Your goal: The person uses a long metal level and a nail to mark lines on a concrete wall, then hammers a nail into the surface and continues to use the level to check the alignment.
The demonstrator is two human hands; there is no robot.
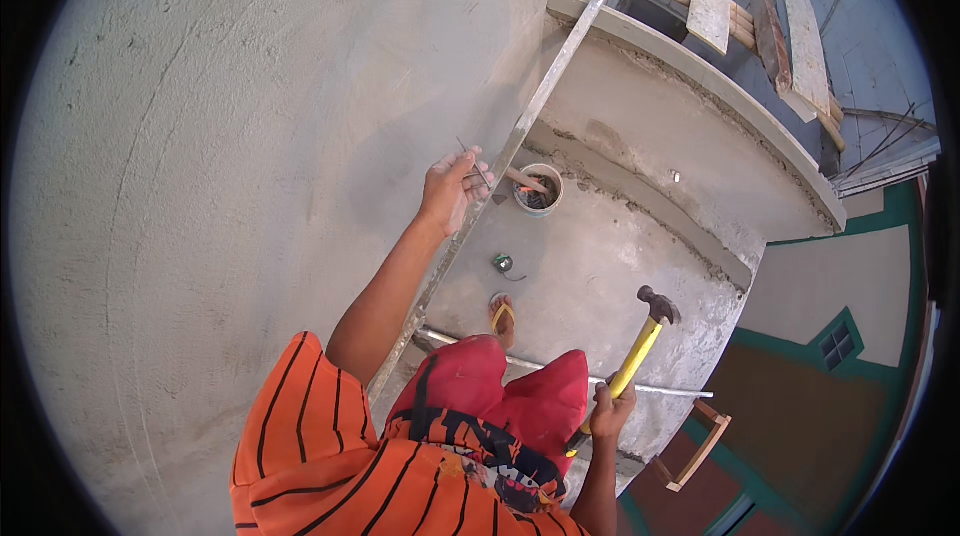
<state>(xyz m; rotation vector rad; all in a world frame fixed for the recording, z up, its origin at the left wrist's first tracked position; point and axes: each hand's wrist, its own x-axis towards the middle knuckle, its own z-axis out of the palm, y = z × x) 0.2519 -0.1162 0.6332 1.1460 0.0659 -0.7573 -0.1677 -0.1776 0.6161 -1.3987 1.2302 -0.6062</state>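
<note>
The left hand [456, 192] is raised near the wall [230, 186], thumb and fingers pinched around a thin nail [482, 174], while the remaining fingers are loosely curled. The nail crosses the fingers at a slant, one end showing beyond the fingertips. A long strip [535, 108] runs just beside that hand; whether they touch is hard to tell.

The right hand [610, 410] is closed around the yellow handle of a hammer [637, 357], low and to the right of the person's knees. The hammer's dark head points up and away from the hand, well apart from the nail. Beyond the strip, a bucket [557, 201] stands on the floor [600, 276], near the left hand.
</note>
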